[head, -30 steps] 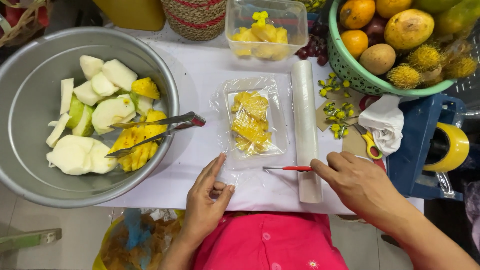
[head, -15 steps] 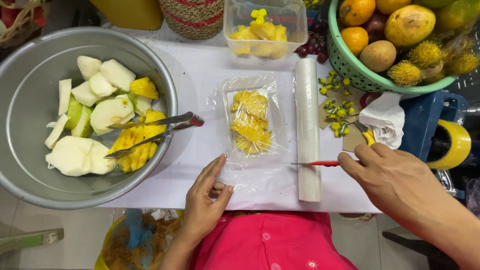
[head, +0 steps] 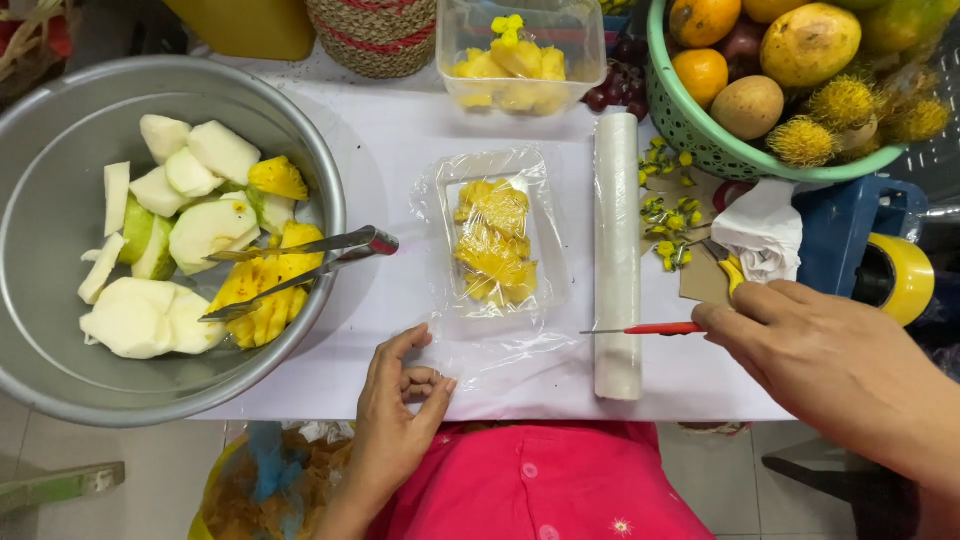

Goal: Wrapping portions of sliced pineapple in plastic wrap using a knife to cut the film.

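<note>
Wrapped tray (head: 495,240) mid-table, bowl (head: 60,130) left, film roll (head: 617,250) right, basket (head: 700,135) behind roll

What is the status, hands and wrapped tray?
Left hand pinning clear film edge. Right hand holding red-handled knife across cling-film roll. Clear plastic tray of pineapple wrapped, unobstructed.
</note>
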